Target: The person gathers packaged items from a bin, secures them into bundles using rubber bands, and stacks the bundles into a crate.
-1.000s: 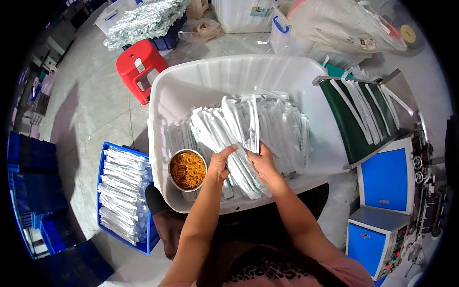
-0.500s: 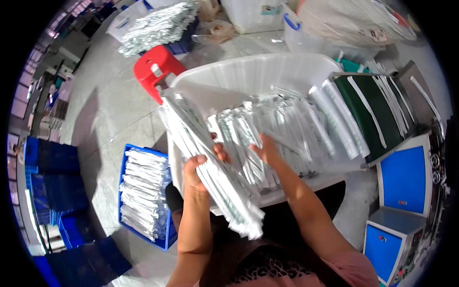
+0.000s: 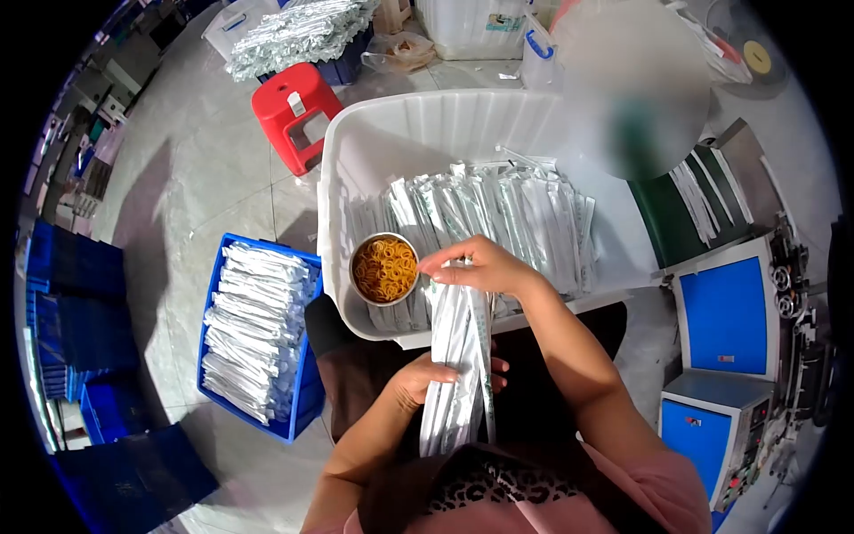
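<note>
A bundle of long thin white packets [image 3: 459, 329], which look like wrapped straws, stands lengthwise in front of my body. My left hand [image 3: 425, 378] is wrapped round its lower half, thumb across the front. At the upper end, my right hand [image 3: 485, 265] curls over the packet tips, its fingertips beside the rim of a round metal cup. Yellow-brown rubber bands [image 3: 384, 270] fill that cup [image 3: 362, 292], which sits at the near left corner of a large white tub [image 3: 400, 111]. Many similar packets [image 3: 507, 214] lie side by side in the tub.
A blue crate [image 3: 307, 392] of packets stands left of the tub. Behind it is a red stool [image 3: 289, 98]. A machine with blue panels [image 3: 725, 311] and a green belt [image 3: 663, 218] borders the right. Blue crates [image 3: 89, 329] stack at far left. A blurred patch hides the upper right.
The bundle has swung from a slant over the tub's left side to nearly straight before me. My right hand has moved from the tub's packets to the bundle's top. The rubber-band cup now shows.
</note>
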Tool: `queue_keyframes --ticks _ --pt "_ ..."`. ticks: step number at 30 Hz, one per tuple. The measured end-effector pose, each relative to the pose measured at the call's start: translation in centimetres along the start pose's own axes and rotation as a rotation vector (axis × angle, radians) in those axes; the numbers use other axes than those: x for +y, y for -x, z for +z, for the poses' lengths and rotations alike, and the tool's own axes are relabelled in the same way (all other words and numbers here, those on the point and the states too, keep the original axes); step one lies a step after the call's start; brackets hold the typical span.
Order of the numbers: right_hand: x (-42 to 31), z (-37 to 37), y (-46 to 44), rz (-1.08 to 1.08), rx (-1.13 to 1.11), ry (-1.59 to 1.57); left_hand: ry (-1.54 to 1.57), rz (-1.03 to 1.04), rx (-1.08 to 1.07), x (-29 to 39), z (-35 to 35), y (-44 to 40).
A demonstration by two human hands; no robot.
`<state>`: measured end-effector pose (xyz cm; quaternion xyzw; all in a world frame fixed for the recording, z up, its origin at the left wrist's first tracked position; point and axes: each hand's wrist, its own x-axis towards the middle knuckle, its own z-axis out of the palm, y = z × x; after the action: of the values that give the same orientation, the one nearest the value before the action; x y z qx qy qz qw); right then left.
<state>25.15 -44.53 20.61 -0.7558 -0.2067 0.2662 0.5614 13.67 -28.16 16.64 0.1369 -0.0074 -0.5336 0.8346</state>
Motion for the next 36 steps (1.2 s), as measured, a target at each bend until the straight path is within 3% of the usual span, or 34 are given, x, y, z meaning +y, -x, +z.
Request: queue_keyframes --ticks 1,4,5,6,8,9,10,11,14,17,20,24,27,29,32,34,36 --pt "-0.6 0.2 0.2 -0.106 0.0 -0.102 0.071 0.046 -0.138 0.1 -0.3 -0.1" --pt "-2.9 1.1 -0.1 -0.278 -0.009 -0.206 0.256 0.056 -0.162 2.6 -0.9 -0.2" --pt "-4.0 1.6 -0.1 -0.242 0.096 -0.174 0.021 0.049 0.042 3.7 0.1 0.2" --pt "-4.7 2.3 -0.3 -0.208 0.196 -0.141 -0.131 0.091 0.115 4.4 1.5 0.1" --pt "-4.9 3.3 0.0 -0.114 0.337 0.047 -0.242 0.085 0.262 4.7 1.6 0.9" --pt "-4.6 4.2 0.5 -0.101 0.377 0.037 -0.31 0.2 0.375 4.5 2.2 1.3" --pt "-4.2 5.3 0.9 -0.14 0.468 0.115 -0.257 0.204 0.37 4.4 2.2 1.8" --pt "-6.2 6.2 1.6 -0.035 0.476 0.212 -0.292 0.274 0.41 4.3 2.6 2.2" --pt "-6.2 8.0 1.2 -0.137 0.579 0.568 -0.262 0.365 0.409 4.7 3.2 3.4" --pt "-6.6 8.4 0.0 -0.281 0.605 0.588 -0.215 0.375 0.514 5.3 3.1 4.9" --pt "-7.8 9.2 -1.0 -0.159 0.495 0.42 -0.208 0.459 0.534 5.6 2.5 5.8" --pt "-6.4 8.9 -2.4 -0.193 0.563 0.409 -0.165 0.448 0.602 6.0 1.7 6.4" --pt "-6.0 6.2 -3.0 0.1 0.491 -0.046 -0.119 0.437 0.557 6.1 -0.4 6.8" --pt "-4.1 3.3 -4.6 0.147 0.594 -0.225 -0.035 0.518 0.49 5.9 -1.5 7.0" --pt "3.3 -1.9 -8.0 0.347 0.615 -0.258 0.047 0.566 0.426 5.8 -2.4 7.6" --pt "7.3 -2.5 -9.7 0.419 0.668 -0.168 0.061 0.583 0.427 5.8 -2.2 7.6" --pt "8.7 -1.3 -9.9 0.042 0.647 0.693 0.086 0.562 0.352 6.0 -2.4 7.8"
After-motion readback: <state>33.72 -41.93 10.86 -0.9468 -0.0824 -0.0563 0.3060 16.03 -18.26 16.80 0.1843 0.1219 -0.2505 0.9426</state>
